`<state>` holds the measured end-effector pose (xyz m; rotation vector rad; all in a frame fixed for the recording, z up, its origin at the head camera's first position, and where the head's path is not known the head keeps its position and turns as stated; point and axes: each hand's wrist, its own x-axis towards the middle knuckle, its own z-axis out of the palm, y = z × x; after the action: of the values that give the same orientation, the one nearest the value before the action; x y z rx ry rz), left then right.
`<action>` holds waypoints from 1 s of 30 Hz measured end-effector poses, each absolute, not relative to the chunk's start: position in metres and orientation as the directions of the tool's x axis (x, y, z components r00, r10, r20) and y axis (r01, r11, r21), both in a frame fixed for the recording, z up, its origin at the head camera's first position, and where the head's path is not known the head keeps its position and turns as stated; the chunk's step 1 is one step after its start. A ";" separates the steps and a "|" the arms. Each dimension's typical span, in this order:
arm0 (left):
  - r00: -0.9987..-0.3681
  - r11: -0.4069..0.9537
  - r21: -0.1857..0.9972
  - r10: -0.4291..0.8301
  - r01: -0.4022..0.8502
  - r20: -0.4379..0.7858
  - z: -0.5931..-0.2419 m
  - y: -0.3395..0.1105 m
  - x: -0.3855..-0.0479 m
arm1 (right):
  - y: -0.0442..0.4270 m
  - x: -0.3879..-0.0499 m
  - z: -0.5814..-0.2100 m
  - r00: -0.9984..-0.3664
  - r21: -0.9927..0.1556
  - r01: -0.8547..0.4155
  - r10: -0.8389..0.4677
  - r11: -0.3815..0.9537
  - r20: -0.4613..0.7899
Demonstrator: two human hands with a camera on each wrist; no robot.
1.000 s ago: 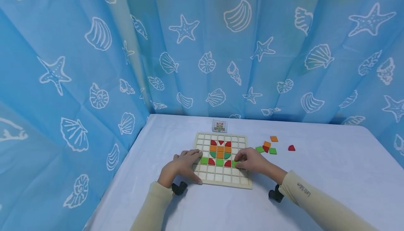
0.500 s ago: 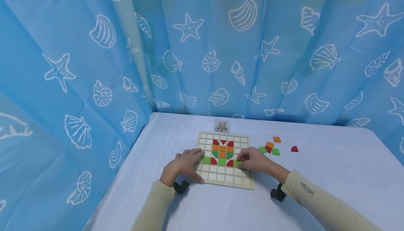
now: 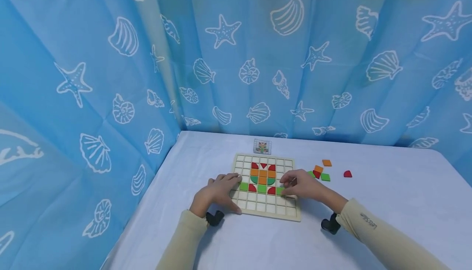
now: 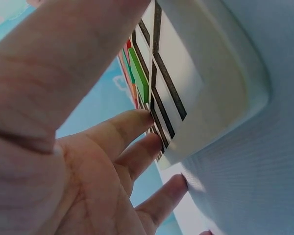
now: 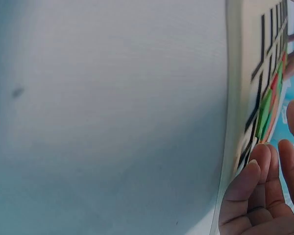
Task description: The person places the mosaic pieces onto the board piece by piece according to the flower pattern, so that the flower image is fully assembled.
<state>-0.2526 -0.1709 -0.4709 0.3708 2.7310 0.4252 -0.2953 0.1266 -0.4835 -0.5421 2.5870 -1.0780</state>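
A square wooden grid board (image 3: 271, 209) lies on the white cloth, bearing a flower-like pattern of red, orange and green tiles. My left hand (image 3: 219, 190) rests on its left edge with fingers spread; in the left wrist view, fingertips touch the board's rim (image 4: 225, 63) near a green tile (image 4: 138, 76). At the right end of the green and red row sits another green tile (image 3: 280, 191), partly covered by the fingertips of my right hand (image 3: 304, 184). In the right wrist view these fingers are loosely bent, with nothing visibly pinched.
A small pattern card (image 3: 262, 146) lies behind the board. To the right are loose tiles: an orange square (image 3: 326, 163), a green square (image 3: 325, 177), a red quarter-round piece (image 3: 348, 174) and several others. A blue shell-print curtain (image 3: 250, 57) stands behind the table.
My right hand's fingers have loosened and shifted slightly off the green tile at the row's right end. The left hand stays on the board's edge. The whole head view has shifted slightly.
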 end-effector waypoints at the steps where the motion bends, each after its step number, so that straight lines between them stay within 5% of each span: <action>1: -0.904 0.921 0.335 0.304 0.199 -0.299 -0.471 -0.171 -0.253 | 0.128 -0.295 -0.483 -0.888 -0.728 -0.230 -0.445 0.646 -0.114; 25: -0.906 0.919 0.351 0.295 0.182 -0.303 -0.473 -0.169 -0.253 | 0.192 -0.292 -0.482 -0.935 -0.687 -0.183 -0.340 0.703 -0.099; 30: -0.902 0.911 0.363 0.313 0.197 -0.298 -0.472 -0.169 -0.253 | 0.216 -0.297 -0.479 -0.962 -0.694 -0.095 -0.245 0.714 -0.120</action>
<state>-0.2526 -0.1694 -0.4721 0.3751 2.7197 0.4644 -0.2966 0.2163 -0.4789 -0.2726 2.7165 -1.0826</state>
